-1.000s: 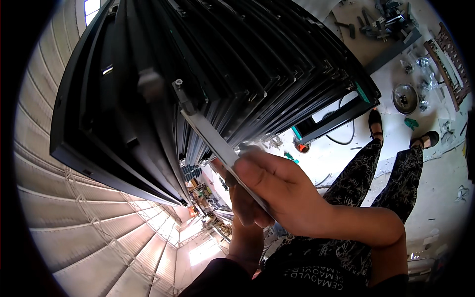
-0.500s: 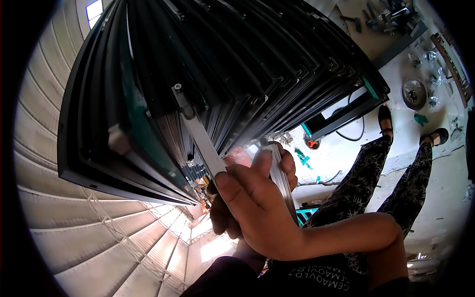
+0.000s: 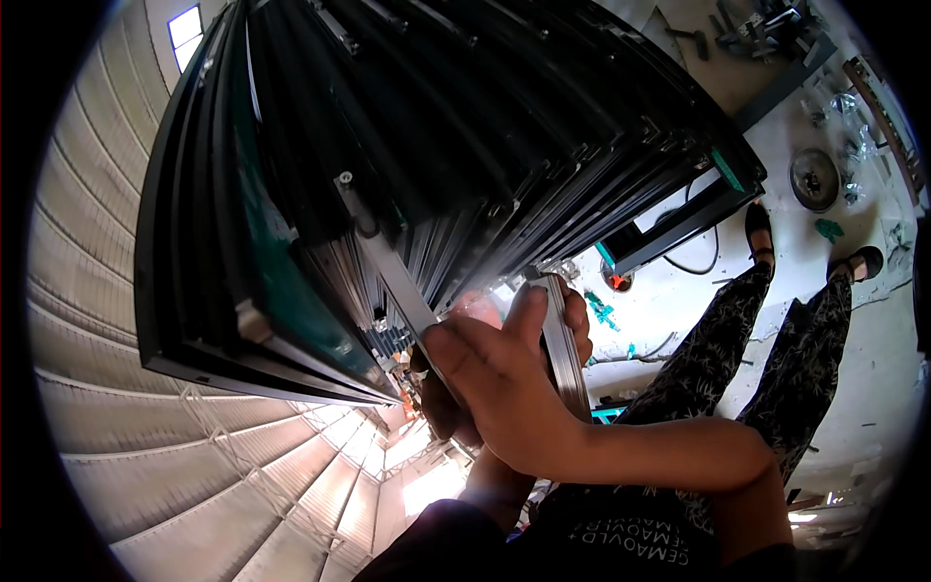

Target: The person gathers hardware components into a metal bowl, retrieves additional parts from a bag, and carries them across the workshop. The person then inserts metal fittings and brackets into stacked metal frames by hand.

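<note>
My right hand [image 3: 529,403] crosses in front from the right, closed around a flat silver metal strip [image 3: 402,291]. The strip slants up and left over the dark frames, and its far end carries a darker jointed piece with a round stud. Behind, my left hand [image 3: 579,320] appears to be closed around a bundle of thin grooved metal strips [image 3: 564,349]; its dark-sleeved arm rises from the lower edge. The hands overlap, so part of the left palm and the lower ends of the strips are hidden. Just beyond stands a row of black metal frames [image 3: 446,126].
On the pale floor right of the frames are a round tray of small parts [image 3: 813,179], green scraps [image 3: 601,308] and a cable [image 3: 716,254]. A hammer [image 3: 690,41] and other tools lie at the far right. My legs [image 3: 698,320] extend toward the right.
The view has shifted slightly, and the left-hand frames appear farther right. Both hands keep their holds, and more of the grooved bundle shows.
</note>
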Demonstrator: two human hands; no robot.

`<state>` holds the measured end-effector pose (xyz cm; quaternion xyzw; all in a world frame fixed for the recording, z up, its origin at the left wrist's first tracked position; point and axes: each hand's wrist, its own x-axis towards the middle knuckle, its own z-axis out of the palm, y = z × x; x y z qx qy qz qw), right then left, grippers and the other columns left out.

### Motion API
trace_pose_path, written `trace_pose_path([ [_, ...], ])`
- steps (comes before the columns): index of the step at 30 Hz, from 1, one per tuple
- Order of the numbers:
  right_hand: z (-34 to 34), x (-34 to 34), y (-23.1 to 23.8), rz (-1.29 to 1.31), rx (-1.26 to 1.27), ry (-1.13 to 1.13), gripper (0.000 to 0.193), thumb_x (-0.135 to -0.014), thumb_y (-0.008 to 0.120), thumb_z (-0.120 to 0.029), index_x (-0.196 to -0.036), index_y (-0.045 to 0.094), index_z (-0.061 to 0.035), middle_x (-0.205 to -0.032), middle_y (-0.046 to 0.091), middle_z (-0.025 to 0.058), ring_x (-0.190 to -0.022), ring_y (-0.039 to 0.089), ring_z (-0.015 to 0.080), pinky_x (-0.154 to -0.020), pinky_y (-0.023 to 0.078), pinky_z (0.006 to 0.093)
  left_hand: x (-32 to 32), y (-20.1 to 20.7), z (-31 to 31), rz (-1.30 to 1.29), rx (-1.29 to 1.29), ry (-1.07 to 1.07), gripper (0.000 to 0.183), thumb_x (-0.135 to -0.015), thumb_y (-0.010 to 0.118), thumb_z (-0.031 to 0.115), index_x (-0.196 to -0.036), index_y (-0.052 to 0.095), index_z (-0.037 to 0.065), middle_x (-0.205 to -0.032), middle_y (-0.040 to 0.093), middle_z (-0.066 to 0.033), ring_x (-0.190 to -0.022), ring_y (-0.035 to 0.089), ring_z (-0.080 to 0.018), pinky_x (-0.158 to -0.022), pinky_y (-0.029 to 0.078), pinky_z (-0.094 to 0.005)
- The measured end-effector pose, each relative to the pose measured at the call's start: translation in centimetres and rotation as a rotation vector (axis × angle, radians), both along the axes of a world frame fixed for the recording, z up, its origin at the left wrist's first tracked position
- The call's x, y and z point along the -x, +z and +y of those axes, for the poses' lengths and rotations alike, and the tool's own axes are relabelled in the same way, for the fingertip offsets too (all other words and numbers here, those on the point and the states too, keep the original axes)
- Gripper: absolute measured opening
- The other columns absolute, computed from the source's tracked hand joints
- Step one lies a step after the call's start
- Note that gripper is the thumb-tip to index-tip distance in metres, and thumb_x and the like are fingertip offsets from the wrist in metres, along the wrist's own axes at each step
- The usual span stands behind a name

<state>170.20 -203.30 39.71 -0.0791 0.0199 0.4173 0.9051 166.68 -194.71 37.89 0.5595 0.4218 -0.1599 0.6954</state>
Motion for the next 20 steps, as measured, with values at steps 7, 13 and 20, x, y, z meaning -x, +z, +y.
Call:
trace_pose_path([
  [7,-2.6,-3.3,-0.3,-0.005,0.083,0.131,0.031,-0.094,0.038,-0.023,-0.093,0.050,0.0058,-0.066,0.052,0.0025,-0.052,0.047,0.0086,-0.077,0.030,0.0251,-1.0,0.0,-4.1,0.031,-0.122,0.152,0.027,-0.088,0.048,0.032,-0.098,0.046,0.007,-0.074,0.043,-0.0005,-0.053,0.031,-0.0061,-0.043,0.025,-0.0200],
  [13,-1.5,0.0,-0.8,0.178,-0.209,0.063,0.033,-0.095,0.036,-0.025,-0.088,0.049,0.0042,-0.053,0.049,0.0052,-0.043,0.046,0.0089,-0.040,0.036,0.0189,0.4,-1.2,-3.1,0.115,-0.234,0.283,0.026,-0.088,0.048,0.033,-0.093,0.045,0.008,-0.073,0.042,-0.0007,-0.056,0.034,-0.0071,-0.044,0.025,-0.0205],
  [20,-2.2,-0.4,-1.0,0.006,-0.161,0.174,0.032,-0.095,0.036,-0.025,-0.085,0.049,0.0021,-0.054,0.051,0.0058,-0.036,0.042,0.0084,-0.035,0.033,0.0185,-0.2,-0.5,-3.5,0.090,-0.147,0.132,0.027,-0.087,0.049,0.035,-0.093,0.044,0.009,-0.076,0.042,-0.0013,-0.057,0.034,-0.0082,-0.046,0.027,-0.0206],
])
